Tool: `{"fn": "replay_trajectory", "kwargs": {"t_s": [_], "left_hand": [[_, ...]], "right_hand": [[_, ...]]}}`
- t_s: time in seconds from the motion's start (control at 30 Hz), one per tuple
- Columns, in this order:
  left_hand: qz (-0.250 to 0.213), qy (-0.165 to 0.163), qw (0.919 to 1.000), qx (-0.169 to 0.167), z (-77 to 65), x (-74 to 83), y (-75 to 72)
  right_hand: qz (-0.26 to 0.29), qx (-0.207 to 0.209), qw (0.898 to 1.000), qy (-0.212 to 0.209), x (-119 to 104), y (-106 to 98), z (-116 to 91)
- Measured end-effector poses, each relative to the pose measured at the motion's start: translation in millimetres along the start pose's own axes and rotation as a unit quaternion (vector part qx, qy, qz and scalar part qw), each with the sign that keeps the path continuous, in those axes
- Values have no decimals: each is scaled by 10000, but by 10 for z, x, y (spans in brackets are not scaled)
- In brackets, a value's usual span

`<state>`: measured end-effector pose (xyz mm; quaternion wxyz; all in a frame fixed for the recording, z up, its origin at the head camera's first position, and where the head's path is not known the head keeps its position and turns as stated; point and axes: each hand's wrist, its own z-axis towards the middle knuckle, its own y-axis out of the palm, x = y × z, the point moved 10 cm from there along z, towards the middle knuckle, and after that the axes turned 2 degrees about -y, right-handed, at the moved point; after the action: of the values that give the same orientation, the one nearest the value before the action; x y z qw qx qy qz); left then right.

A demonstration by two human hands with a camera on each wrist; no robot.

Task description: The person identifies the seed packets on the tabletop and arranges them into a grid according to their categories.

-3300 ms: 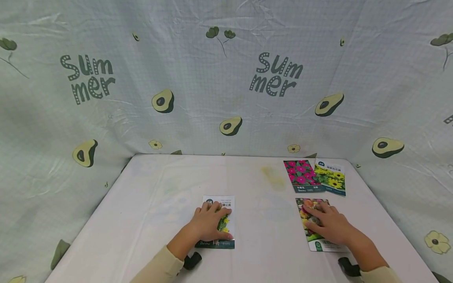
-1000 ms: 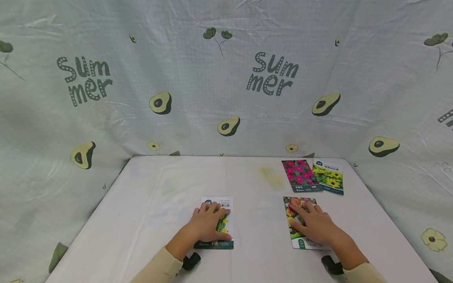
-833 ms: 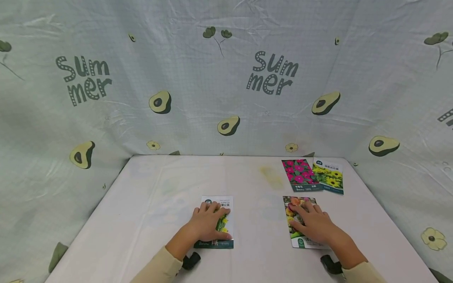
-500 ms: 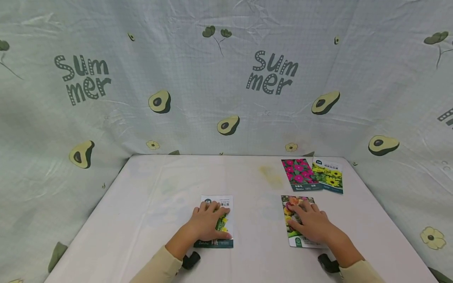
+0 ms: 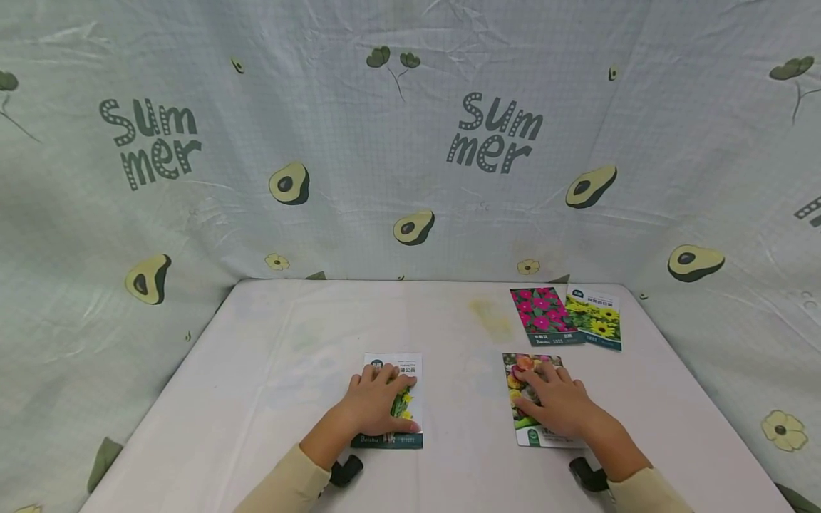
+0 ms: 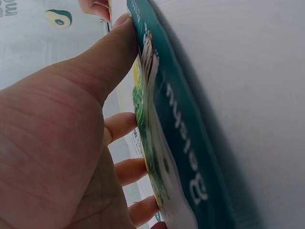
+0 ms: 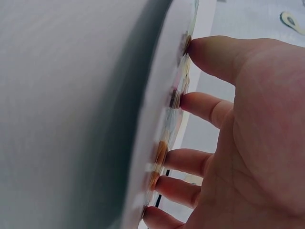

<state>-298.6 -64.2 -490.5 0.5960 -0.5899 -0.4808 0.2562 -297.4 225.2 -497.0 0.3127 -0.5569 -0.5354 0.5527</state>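
Left hand rests on a dandelion packet lying on a pale table. To the dandelion packet's right, the right hand rests on a mixed-flower packet. Each hand's grip is apart, fingers spread, fingertips touching its packet. Beyond and right of the dandelion packet, a pink-flower packet partly overlaps a yellow-daisy packet.

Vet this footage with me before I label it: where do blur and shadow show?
Head: even light, backdrop print clear; left wrist: lettering on the left packet looks soft, grey shadow along its edge; right wrist: right packet blurred, a broad dark band beside it, probably shadow.
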Motion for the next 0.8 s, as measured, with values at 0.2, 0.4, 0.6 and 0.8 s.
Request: {"fn": "replay_trajectory", "kwargs": {"t_s": [0.2, 0.4, 0.6, 0.8], "left_hand": [[-2, 10, 10000, 4, 2, 6, -2], [-14, 40, 10000, 14, 8, -1, 0], [17, 40, 10000, 11, 6, -1, -3], [9, 65, 10000, 31, 16, -1, -2]], "right_hand": [[-60, -18, 10000, 16, -28, 7, 14], [9, -35, 10000, -41, -46, -3, 9], [22, -46, 9999, -91, -74, -3, 23], [4, -31, 10000, -86, -94, 21, 52]]}}
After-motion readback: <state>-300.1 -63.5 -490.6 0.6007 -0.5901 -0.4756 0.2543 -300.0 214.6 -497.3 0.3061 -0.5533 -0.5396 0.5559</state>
